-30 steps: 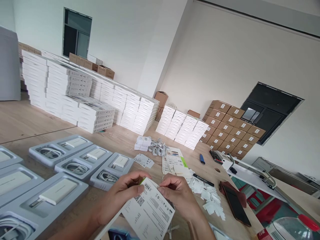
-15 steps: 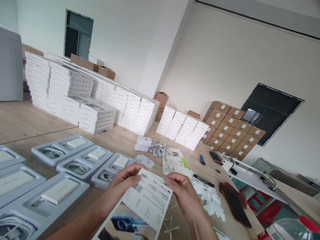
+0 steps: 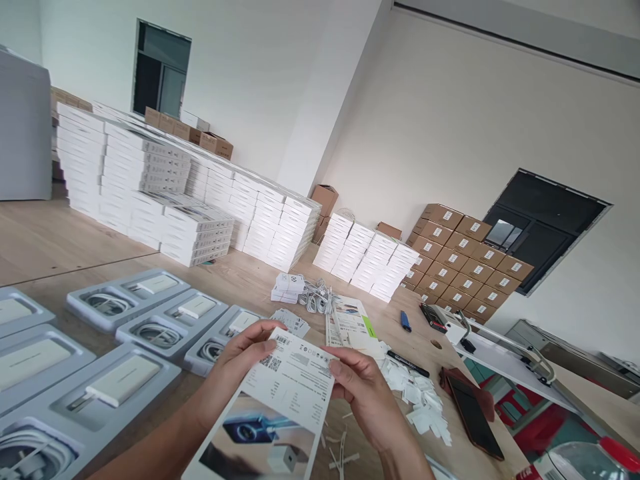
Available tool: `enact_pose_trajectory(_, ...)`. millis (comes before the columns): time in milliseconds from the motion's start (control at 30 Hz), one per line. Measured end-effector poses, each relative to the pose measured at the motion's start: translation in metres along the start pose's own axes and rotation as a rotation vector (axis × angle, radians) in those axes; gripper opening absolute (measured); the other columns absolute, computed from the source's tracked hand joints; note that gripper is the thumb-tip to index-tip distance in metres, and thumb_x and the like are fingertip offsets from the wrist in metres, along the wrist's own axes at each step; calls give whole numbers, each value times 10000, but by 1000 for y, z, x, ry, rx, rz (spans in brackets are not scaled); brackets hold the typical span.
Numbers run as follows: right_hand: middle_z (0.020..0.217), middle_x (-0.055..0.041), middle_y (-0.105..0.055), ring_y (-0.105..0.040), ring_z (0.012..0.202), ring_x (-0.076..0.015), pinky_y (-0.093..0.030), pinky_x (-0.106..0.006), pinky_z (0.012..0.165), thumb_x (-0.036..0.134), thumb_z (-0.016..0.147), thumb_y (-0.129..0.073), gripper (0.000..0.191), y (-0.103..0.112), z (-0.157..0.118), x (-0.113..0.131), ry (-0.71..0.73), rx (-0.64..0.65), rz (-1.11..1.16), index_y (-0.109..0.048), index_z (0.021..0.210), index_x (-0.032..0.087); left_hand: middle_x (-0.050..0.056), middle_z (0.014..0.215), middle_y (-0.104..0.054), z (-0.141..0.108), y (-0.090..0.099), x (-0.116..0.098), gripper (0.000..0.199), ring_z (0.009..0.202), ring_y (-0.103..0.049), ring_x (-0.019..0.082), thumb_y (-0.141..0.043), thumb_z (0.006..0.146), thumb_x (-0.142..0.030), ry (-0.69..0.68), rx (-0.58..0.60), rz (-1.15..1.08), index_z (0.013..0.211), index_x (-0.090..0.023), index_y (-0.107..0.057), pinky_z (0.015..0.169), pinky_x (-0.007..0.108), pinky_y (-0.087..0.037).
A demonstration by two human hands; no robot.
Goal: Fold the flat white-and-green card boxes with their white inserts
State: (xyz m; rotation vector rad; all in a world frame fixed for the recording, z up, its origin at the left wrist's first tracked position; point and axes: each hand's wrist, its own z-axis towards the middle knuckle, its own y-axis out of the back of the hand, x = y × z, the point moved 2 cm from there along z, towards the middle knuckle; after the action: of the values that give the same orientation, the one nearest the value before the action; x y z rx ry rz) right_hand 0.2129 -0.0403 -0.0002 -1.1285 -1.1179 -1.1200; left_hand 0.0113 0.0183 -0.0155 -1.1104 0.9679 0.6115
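Observation:
A white printed box or sleeve (image 3: 280, 393), with a barcode, a QR code and a phone picture, is tilted between both hands. My left hand (image 3: 240, 357) grips its upper left edge, thumb on the face near the barcode. At the upper right edge, my right hand (image 3: 357, 380) pinches it, thumb on the printed face. Whether it is open at the top cannot be made out. To the left lie grey trays (image 3: 125, 413) holding white chargers (image 3: 123, 380) and coiled white cables (image 3: 157, 335).
Stacks of white boxes (image 3: 195, 227) line the table's back. Beyond the hands are bundled cables (image 3: 317, 295), leaflets (image 3: 350, 320), a blue cutter (image 3: 405, 321), a black marker (image 3: 407, 362), white scraps (image 3: 420, 400) and a phone (image 3: 473, 413). A red-capped bottle (image 3: 580, 460) stands lower right.
The printed piece has shifted slightly left and up, showing more of its lower picture. My right hand's fingers have moved a little along its right edge. The view has shifted slightly.

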Motion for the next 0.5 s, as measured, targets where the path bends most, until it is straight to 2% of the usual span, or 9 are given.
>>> enact_pose_trajectory(67,846,-51,-713,-651,699,-198,-515,-311,603,461,761,-749,382,-1,0,-1,-29,-2,-3,-708,1043,207,-21,725,-644,-2,-1,-1,348,647,-571,152,-708,762,-364,-9,17,34,1084,-240,-660,581,235,-428)
enact_pose_trajectory(133,842,-49,-712,-646,704,-190,-506,-290,594,464,747,-761,405,-2,1,-1,-10,-38,-18,-696,1045,198,-13,782,-662,-3,-1,-3,376,684,-587,159,-697,784,-387,-13,9,96,1130,-245,-654,595,237,-446)
enact_pose_trajectory(300,905,-60,-715,-619,739,-176,-494,-278,637,471,736,-768,468,0,2,7,125,-224,-95,-668,1095,187,40,1014,-705,-2,0,-6,567,906,-658,244,-631,834,-469,-37,9,297,1358,-279,-528,746,319,-532)
enact_pose_trajectory(400,1082,-90,-697,-634,841,-205,-515,-300,682,499,719,-769,585,3,3,11,215,-388,-101,-606,1197,204,55,1259,-638,-4,0,-6,602,1102,-614,302,-630,828,-464,-209,15,556,1399,-349,-479,873,388,-531)
enact_pose_trajectory(500,1159,-107,-676,-640,869,-224,-521,-311,670,532,702,-766,697,4,4,9,255,-490,-84,-537,1281,219,52,1503,-421,-10,-4,1,798,1338,-393,393,-782,672,-419,-480,31,978,1404,-390,-465,1079,514,-366)
